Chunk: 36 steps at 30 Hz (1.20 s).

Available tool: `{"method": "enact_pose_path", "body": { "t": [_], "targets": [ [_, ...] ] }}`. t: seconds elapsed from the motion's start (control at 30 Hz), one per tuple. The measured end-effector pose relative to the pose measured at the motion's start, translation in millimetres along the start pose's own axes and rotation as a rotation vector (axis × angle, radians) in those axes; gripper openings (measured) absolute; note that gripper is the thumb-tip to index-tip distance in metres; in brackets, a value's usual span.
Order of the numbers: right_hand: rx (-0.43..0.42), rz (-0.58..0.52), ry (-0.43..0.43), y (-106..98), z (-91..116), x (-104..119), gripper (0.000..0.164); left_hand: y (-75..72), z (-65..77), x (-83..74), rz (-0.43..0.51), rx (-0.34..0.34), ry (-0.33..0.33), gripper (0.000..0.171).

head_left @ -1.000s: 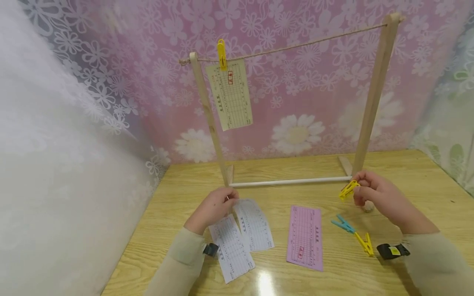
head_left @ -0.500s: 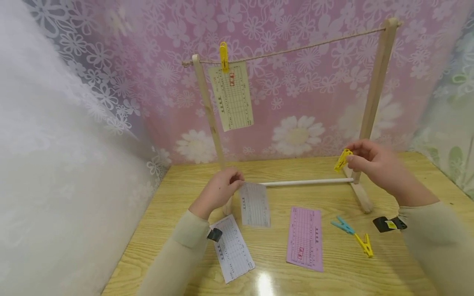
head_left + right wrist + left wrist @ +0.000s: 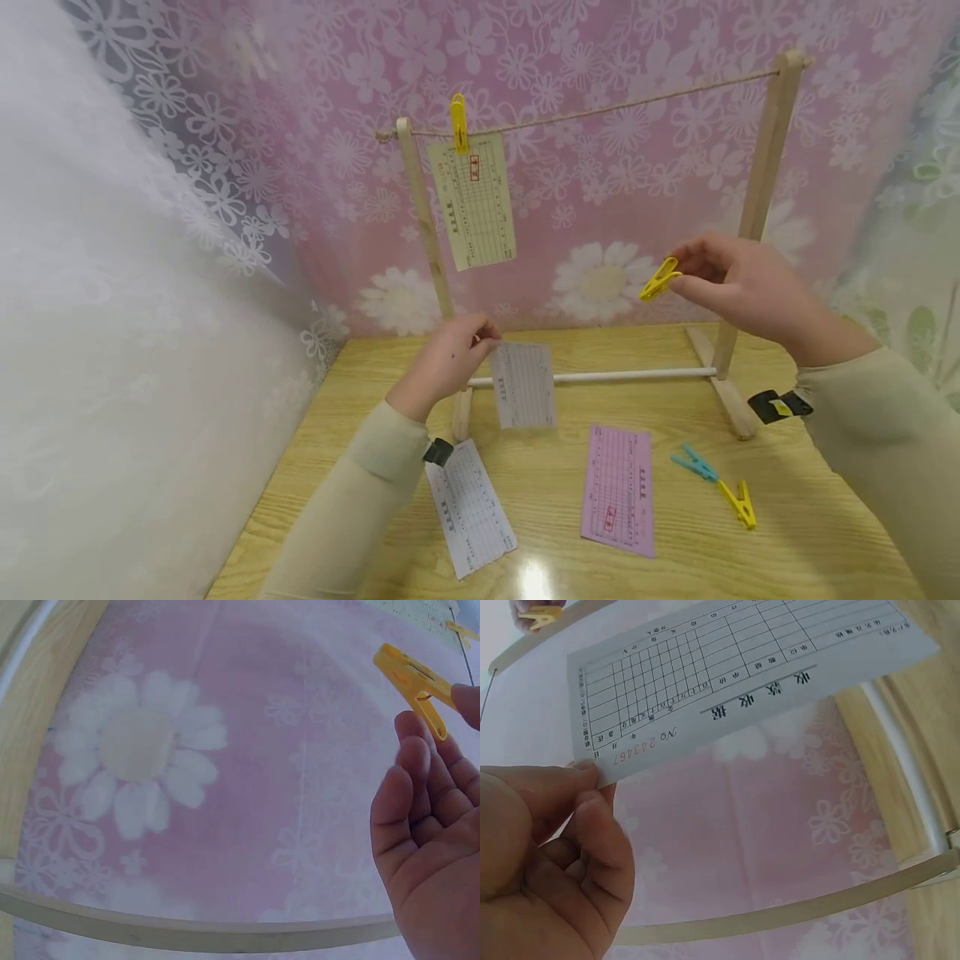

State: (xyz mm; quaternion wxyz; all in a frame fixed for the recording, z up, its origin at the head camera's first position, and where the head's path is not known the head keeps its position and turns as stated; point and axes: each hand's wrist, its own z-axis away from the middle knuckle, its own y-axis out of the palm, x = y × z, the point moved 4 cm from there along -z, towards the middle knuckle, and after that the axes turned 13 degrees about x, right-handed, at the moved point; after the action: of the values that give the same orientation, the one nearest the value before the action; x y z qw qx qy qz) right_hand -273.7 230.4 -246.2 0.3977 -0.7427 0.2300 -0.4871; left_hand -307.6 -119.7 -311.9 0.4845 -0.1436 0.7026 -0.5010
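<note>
The left hand (image 3: pixel 448 357) pinches a white slip (image 3: pixel 523 387) by one top corner, tight between its fingers (image 3: pixel 604 840). The slip hangs down just to the right of them, over the bench (image 3: pixel 562 492). It has lots of little boxes and a red number on it. A white rod (image 3: pixel 630 376) runs behind it.

The right hand (image 3: pixel 750 287) pinches a yellow peg (image 3: pixel 660 279) in its fingers. The peg sticks out to the left of them and tips down.

A rope (image 3: pixel 600 110) goes across, higher than both hands. Up above the left fingers, another yellow peg (image 3: pixel 459 125) holds a cream paper (image 3: pixel 476 208) on the rope. Below the left fingers, a second white slip (image 3: pixel 474 512) lies flat. A pink paper (image 3: pixel 618 492) lies lower down, between the two hands. Below the right fingers, a blue peg (image 3: pixel 696 463) lies just beside a third yellow peg (image 3: pixel 739 504).
</note>
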Motion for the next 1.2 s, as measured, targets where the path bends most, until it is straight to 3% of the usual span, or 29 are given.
{"method": "enact_pose_path", "body": {
  "t": [0.23, 0.5, 0.67, 0.87, 1.2],
  "targets": [
    [-0.023, 0.155, -0.065, -16.1, -14.5, 23.9, 0.031, -17.8, -6.5, -14.5, -0.065, -0.059, 0.031, 0.006],
    [-0.017, 0.247, -0.164, -38.5, -32.0, 64.2, 0.03, -43.4, -13.2, -35.8, -0.057, -0.129, 0.052, 0.012],
    [-0.021, 0.312, -0.176, -53.3, -44.2, 87.4, 0.032, -64.5, -18.4, -51.6, -0.048, -0.171, 0.035, 0.011],
    [-0.022, 0.356, -0.181, -71.5, -61.6, 112.3, 0.034, -88.6, -27.5, -70.7, -0.057, -0.237, 0.089, 0.008],
    [-0.054, 0.39, -0.185, -90.3, -84.5, 142.3, 0.035, -115.3, -35.9, -89.6, -0.087, -0.341, 0.104, 0.011]
  ]
}}
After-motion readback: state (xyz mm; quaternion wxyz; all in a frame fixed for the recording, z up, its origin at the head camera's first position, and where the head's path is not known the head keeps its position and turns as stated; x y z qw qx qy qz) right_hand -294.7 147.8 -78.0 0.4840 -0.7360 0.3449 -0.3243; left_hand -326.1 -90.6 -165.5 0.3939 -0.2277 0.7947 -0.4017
